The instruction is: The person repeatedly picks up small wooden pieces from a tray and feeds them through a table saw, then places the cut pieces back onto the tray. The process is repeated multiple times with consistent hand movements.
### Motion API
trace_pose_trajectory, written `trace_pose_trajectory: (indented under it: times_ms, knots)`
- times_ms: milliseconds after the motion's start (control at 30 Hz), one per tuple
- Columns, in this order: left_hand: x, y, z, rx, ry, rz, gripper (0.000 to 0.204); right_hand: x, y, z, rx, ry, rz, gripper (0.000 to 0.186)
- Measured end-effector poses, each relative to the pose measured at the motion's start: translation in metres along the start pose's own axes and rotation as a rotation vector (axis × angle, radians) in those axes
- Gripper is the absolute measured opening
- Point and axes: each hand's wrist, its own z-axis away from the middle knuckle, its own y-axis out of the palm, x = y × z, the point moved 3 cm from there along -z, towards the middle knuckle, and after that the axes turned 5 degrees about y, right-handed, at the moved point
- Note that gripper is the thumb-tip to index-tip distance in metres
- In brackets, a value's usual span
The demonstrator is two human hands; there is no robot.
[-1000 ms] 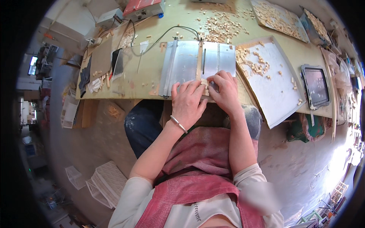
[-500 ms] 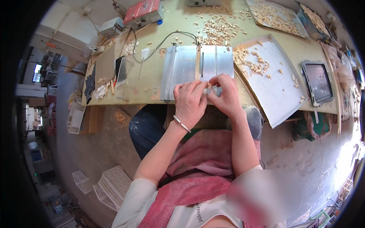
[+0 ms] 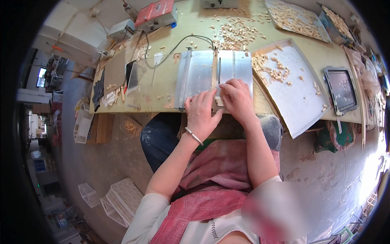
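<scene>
Left hand [image 3: 202, 110] is loosely open, its thumb out to the side and its fingers over the shiny metal plate [image 3: 200, 71]. Next come a few small wooden blocks [image 3: 219, 101], close together near the plate's front edge, between both hands. The right hand [image 3: 237, 100] has bent fingers; I cannot tell if it pinches a block. Farther right, a white tray [image 3: 300, 101] sits on the yellow-green surface [image 3: 195, 20], with more little blocks [image 3: 279, 75] on it.
</scene>
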Motion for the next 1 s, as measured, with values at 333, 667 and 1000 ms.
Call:
trace_pose_trajectory:
  times_ms: [333, 667, 1000]
  knots:
    - [0.01, 0.011, -0.003, 0.02, 0.012, -0.01, 0.064, -0.006, -0.015, 0.011, 0.018, 0.112, 0.094, 0.019]
    - [0.021, 0.013, -0.022, 0.152, 0.002, 0.066, 0.055, 0.0, -0.009, 0.019, 0.038, 0.123, 0.08, 0.01]
    - [0.03, 0.017, -0.022, 0.137, -0.009, 0.09, 0.05, 0.006, -0.007, 0.023, 0.085, 0.094, 0.086, 0.007]
